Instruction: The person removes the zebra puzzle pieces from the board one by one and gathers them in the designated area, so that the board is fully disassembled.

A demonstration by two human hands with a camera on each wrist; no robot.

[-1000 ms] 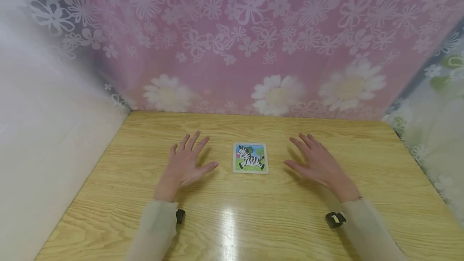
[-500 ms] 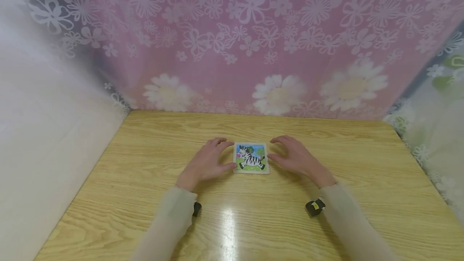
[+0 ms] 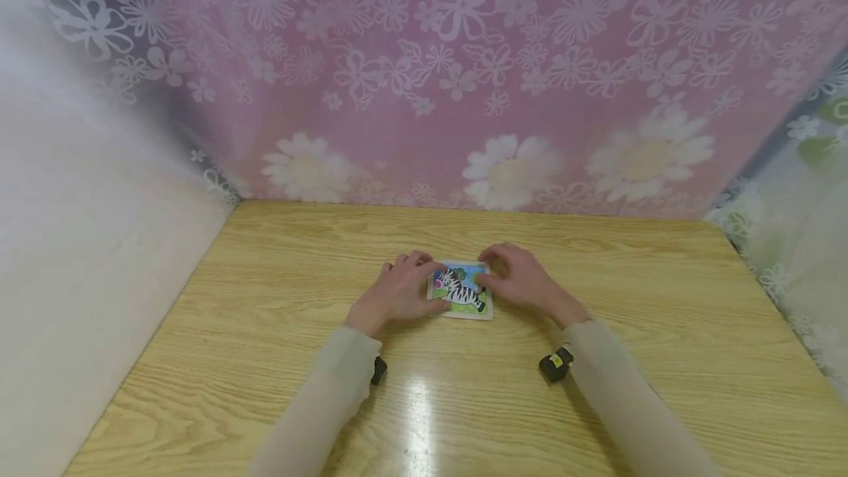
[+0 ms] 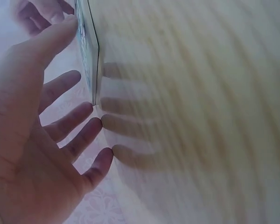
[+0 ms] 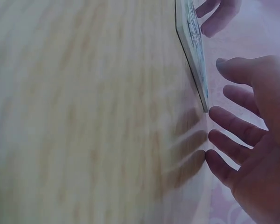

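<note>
A small square zebra picture board [image 3: 464, 297] with a pale raised rim lies flat on the wooden table, picture side up. From the left, my left hand [image 3: 400, 291] reaches over its edge, thumb and index finger above the picture's left side; whether they touch it, I cannot tell. My right hand [image 3: 523, 278] is at the upper right corner, its thumb over the picture. In the left wrist view the fingers [image 4: 70, 123] are spread and gently bent beside the board [image 4: 91, 56]. The right wrist view shows the right thumb [image 5: 238, 70] apart from the board's edge [image 5: 191, 56].
The wood-grain table [image 3: 265, 389] stretches out around the board. A pink flowered cloth [image 3: 397, 94] hangs behind the table's far edge. Pale cloth walls [image 3: 99, 241] close in both sides. Each wrist carries a black camera [image 3: 555, 364].
Both hands have come inward from either side of the zebra board, and their fingers have bent from a wide spread. The board has hardly moved.
</note>
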